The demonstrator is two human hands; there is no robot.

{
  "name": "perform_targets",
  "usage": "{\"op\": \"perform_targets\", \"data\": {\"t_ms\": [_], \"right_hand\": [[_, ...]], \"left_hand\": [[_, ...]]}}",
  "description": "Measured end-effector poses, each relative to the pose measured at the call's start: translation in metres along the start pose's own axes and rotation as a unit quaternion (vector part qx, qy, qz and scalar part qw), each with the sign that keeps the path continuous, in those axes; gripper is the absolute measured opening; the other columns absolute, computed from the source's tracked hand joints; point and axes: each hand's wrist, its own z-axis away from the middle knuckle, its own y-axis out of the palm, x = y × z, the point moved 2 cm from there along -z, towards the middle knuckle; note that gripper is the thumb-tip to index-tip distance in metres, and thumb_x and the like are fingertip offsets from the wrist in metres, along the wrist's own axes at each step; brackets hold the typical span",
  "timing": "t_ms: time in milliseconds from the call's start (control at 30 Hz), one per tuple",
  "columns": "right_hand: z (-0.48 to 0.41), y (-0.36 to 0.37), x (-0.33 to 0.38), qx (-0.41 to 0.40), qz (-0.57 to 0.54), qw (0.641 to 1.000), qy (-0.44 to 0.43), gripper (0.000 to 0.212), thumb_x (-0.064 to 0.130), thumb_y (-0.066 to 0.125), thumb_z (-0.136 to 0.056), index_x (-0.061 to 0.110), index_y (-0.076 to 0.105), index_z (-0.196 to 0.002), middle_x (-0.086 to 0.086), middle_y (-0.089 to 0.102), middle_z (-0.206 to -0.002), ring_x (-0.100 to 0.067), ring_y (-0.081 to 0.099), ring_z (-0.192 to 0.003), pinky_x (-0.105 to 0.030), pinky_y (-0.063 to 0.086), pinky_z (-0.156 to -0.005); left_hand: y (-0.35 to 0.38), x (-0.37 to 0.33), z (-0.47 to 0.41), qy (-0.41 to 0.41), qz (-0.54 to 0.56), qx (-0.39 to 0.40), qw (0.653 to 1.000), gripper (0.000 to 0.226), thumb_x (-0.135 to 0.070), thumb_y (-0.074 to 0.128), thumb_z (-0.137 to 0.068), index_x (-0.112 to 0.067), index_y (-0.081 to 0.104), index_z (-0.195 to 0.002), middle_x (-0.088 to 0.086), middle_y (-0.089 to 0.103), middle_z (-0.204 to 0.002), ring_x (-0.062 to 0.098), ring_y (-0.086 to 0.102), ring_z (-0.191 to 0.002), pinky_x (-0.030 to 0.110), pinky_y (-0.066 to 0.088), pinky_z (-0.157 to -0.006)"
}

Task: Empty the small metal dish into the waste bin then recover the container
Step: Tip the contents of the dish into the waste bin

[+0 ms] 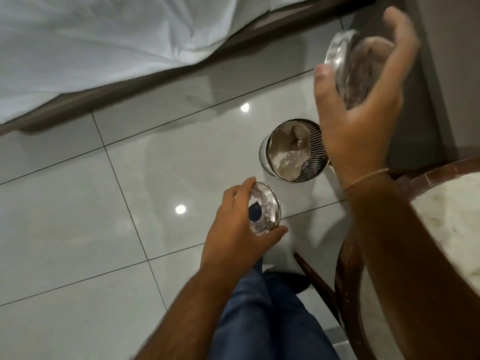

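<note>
My right hand (363, 118) grips a small round metal dish (361, 66) at the upper right, tilted on its side, with greyish residue showing inside. It hovers above and a little right of a perforated metal waste bin (315, 152) standing on the floor, lined with crumpled paper. My left hand (233, 229) holds a shiny round metal lid (265, 207) by its edge, lower left of the bin, its inner face turned toward me.
A bed with a white sheet (104, 42) and dark frame runs across the top left. A round marble-topped table (446, 229) with a dark wooden rim stands at the right, its leg (317, 279) slanting to the floor. Glossy grey floor tiles (104, 229) spread between. My jeans-clad legs (267, 320) show below.
</note>
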Motion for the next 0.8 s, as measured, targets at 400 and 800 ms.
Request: {"op": "perform_targets", "data": {"t_ms": [400,800], "right_hand": [[0.046,-0.003,-0.076,0.076,-0.075,0.949,0.295,0.055,0.049,0.062,-0.107,0.035,0.041,-0.155,-0.001,0.063,-0.141,-0.015,0.066,-0.121,-0.010,0.059,-0.079],[0.036,-0.077,-0.011,-0.096,0.002,0.995,-0.013,0.073,0.039,0.069,-0.099,-0.009,0.046,-0.150,-0.031,0.057,-0.141,-0.041,0.063,-0.124,-0.046,0.062,-0.099]], "left_hand": [[0.001,-0.024,-0.003,0.021,0.042,0.005,0.999,0.105,-0.055,0.091,-0.073,-0.043,0.031,-0.158,-0.022,0.041,-0.145,-0.026,0.050,-0.106,-0.002,0.041,-0.084],[0.014,-0.059,-0.002,0.052,0.074,-0.033,0.995,0.100,-0.059,0.090,-0.071,-0.047,0.036,-0.154,-0.032,0.044,-0.139,0.003,0.056,-0.127,0.029,0.054,-0.104]]}}
